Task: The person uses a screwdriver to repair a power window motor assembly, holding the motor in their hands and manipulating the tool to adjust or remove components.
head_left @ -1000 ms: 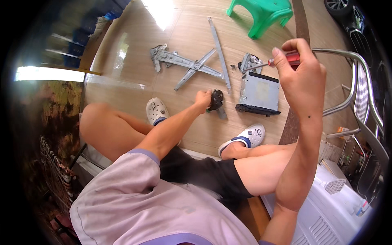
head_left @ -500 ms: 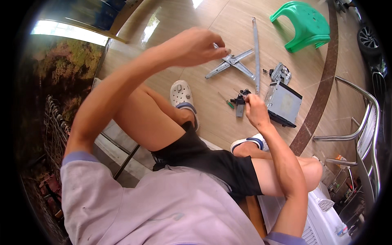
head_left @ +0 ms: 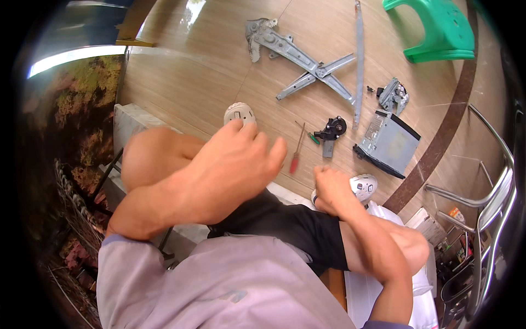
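My left hand [head_left: 233,167] is raised over my lap, back upward and a little blurred. Its fingers are bent and apart, and nothing shows in them. My right hand [head_left: 333,189] is closed above my right knee beside the white clog [head_left: 364,187]; its palm is hidden. On the floor ahead, a red-handled screwdriver [head_left: 295,163] lies next to a green-handled screwdriver [head_left: 314,139]. Just right of these sits a small black motor [head_left: 332,130] with a grey metal body. Beyond it lies a scissor-shaped metal window regulator [head_left: 307,64] with a toothed end, against a long metal rail [head_left: 359,60].
A boxy metal car stereo unit [head_left: 390,143] and a grey mechanical part [head_left: 393,96] lie to the right. Farther back stands a green plastic stool [head_left: 438,30]. A chrome-framed chair [head_left: 493,203] is at the right edge. Dry branches [head_left: 71,197] stand along the left.
My left hand has come back and down from over the regulator. My right hand has drawn back from the motor. The red-handled screwdriver now lies on the floor.
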The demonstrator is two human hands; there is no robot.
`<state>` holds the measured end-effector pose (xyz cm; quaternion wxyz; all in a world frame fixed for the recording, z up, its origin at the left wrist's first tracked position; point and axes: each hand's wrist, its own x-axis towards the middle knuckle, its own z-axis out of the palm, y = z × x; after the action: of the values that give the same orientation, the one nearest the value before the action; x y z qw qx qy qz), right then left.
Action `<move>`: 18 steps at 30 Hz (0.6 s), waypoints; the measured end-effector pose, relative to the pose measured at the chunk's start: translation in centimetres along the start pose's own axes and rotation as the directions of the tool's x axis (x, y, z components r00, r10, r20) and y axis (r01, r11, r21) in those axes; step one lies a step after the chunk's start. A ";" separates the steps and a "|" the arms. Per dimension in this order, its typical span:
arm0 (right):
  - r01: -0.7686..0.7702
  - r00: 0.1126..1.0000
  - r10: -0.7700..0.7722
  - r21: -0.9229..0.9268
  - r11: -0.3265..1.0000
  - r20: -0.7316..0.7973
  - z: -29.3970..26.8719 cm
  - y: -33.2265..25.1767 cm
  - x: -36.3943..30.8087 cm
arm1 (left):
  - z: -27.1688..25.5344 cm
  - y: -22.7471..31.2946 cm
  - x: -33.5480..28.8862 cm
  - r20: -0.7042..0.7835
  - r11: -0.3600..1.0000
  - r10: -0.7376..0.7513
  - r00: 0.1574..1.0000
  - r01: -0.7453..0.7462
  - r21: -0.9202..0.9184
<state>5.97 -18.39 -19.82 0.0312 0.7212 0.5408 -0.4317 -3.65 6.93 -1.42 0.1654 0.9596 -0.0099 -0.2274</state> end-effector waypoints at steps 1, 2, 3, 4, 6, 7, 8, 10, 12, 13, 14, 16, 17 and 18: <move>0.034 0.999 -0.035 0.024 0.999 0.025 -0.6 -1.3 -0.3 | -0.4 0.0 0.4 0.024 1.000 -0.001 1.000 0.001 -0.002; 0.071 0.996 -0.074 0.049 0.996 0.043 -1.7 -2.6 -0.3 | -0.3 0.2 0.9 0.046 1.000 -0.004 0.999 0.004 -0.012; 0.087 0.994 -0.093 0.102 0.991 0.052 -3.5 -3.6 -0.2 | 0.2 0.3 1.5 0.040 0.999 -0.035 0.999 0.035 -0.017; 0.100 0.993 -0.109 0.155 0.983 0.054 -5.1 -4.3 -0.1 | 0.4 0.3 2.1 0.034 0.998 -0.062 0.997 0.063 -0.017; 0.129 0.991 -0.133 0.177 0.976 0.014 -6.9 -4.8 0.1 | -0.9 -0.2 3.1 0.069 0.998 -0.033 0.997 0.036 -0.046; 0.107 0.993 -0.101 0.104 0.989 -0.068 -7.7 -4.4 0.7 | -1.4 -0.4 4.0 0.098 0.998 -0.044 0.994 0.049 -0.047; 0.078 0.985 -0.072 0.029 0.997 -0.155 -8.5 -4.2 0.9 | -2.1 -0.5 4.6 0.121 0.997 -0.055 0.991 0.061 -0.046; 0.101 0.974 -0.104 -0.023 0.995 -0.200 -9.2 -3.7 0.6 | -2.7 -0.1 5.4 0.071 0.989 -0.045 0.996 0.055 -0.136; 0.071 0.963 -0.076 -0.026 0.997 -0.258 -11.7 -4.2 0.9 | -2.4 0.3 5.9 0.090 0.991 -0.091 0.992 0.099 -0.089; 0.075 0.956 -0.068 0.013 0.997 -0.284 -12.4 -4.2 1.1 | -1.7 0.4 6.2 0.080 0.987 -0.115 0.990 0.124 -0.107; 0.041 0.963 -0.020 0.073 0.996 -0.268 -13.0 -4.8 1.4 | -1.3 0.6 5.7 0.071 0.978 -0.155 0.985 0.163 -0.127; -0.022 0.966 0.062 0.159 0.987 -0.250 -12.9 -5.4 1.5 | 1.3 0.7 4.4 0.067 0.947 -0.191 0.979 0.202 -0.250; -0.024 0.964 0.074 0.191 0.981 -0.257 -13.4 -5.9 1.4 | 0.9 0.8 4.5 0.020 0.950 -0.206 0.978 0.205 -0.234; -0.010 0.955 0.055 0.153 0.988 -0.293 -13.4 -5.9 2.0 | 0.2 0.6 4.7 0.082 0.926 -0.253 0.964 0.266 -0.269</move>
<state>9.19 -7.54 -10.25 -0.0973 0.7868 0.4935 -0.3577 0.46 5.85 -3.44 0.2667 0.9142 0.1454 -0.2684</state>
